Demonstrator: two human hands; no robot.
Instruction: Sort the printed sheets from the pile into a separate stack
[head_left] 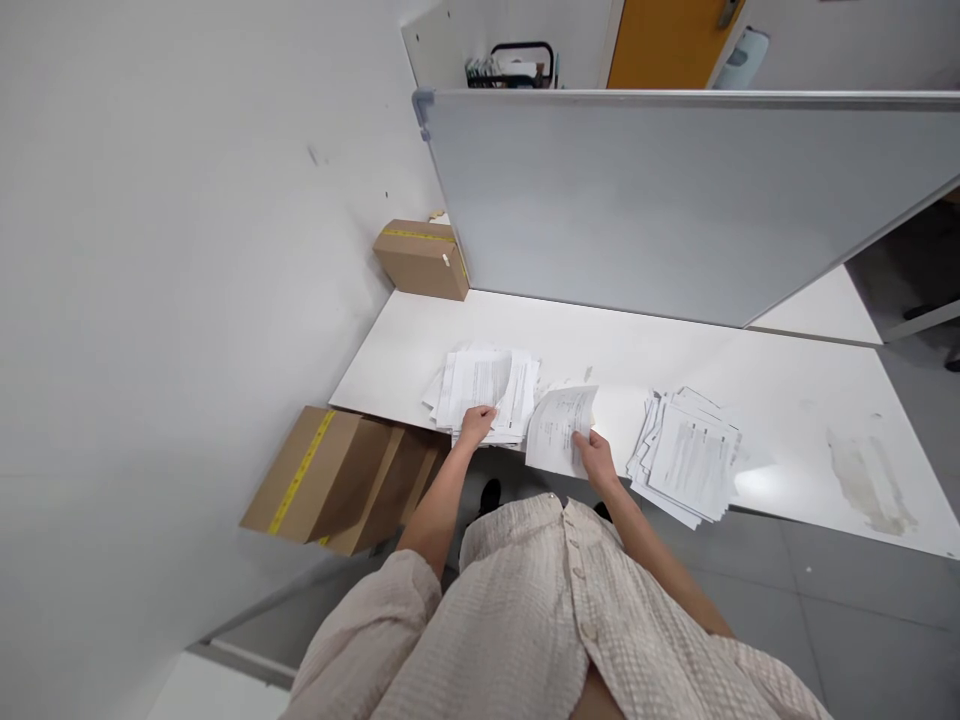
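Note:
My left hand point(477, 426) is closed on the near corner of a printed sheet point(512, 385), which curls up from the left paper stack point(465, 392). That stack lies loosely squared on the white table, partly over its front edge. In my right hand point(595, 456) is a printed paper point(555, 425), gripped at its right side with the thumb on top. It is tilted and bends slightly; whether it is one sheet or more, I cannot tell. Right of this hand, a second, fanned paper stack point(694, 455) overhangs the table's front edge.
A grey-white partition panel point(615, 200) stands along the back of the white table point(787, 400). One cardboard box point(420, 262) sits at the back left corner. More cardboard boxes point(300, 475) stand below the table's left end, beside the wall point(187, 300).

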